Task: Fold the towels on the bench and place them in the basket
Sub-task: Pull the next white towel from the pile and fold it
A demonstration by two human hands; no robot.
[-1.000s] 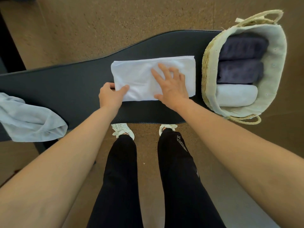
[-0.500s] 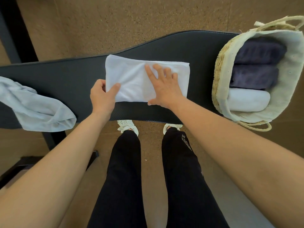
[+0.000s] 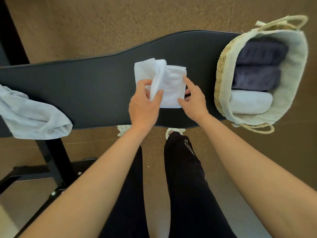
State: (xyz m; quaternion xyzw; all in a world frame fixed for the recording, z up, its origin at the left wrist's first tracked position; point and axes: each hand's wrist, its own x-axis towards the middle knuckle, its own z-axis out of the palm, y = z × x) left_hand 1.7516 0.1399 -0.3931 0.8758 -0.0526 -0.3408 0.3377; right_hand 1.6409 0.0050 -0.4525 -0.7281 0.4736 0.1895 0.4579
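A white towel [image 3: 171, 83] lies on the black bench [image 3: 85, 86], partly folded over toward the right. My left hand [image 3: 144, 105] pinches the raised folded edge between thumb and fingers. My right hand [image 3: 193, 98] holds the towel's right near corner, its thumb on top and its index finger along the right edge. The woven basket [image 3: 221, 74] with a pale liner stands on the bench's right end. It holds two dark rolled towels [image 3: 259, 66] and one white rolled towel [image 3: 250, 103].
A crumpled light blue towel [image 3: 32, 115] hangs over the bench's left near edge. The bench's black metal frame [image 3: 51, 162] runs down to the brown floor at lower left. My legs and shoes stand just in front of the bench.
My left hand has lifted the towel's left end and carried it rightward over the rest. My right hand has left the towel's middle and moved to its right near corner.
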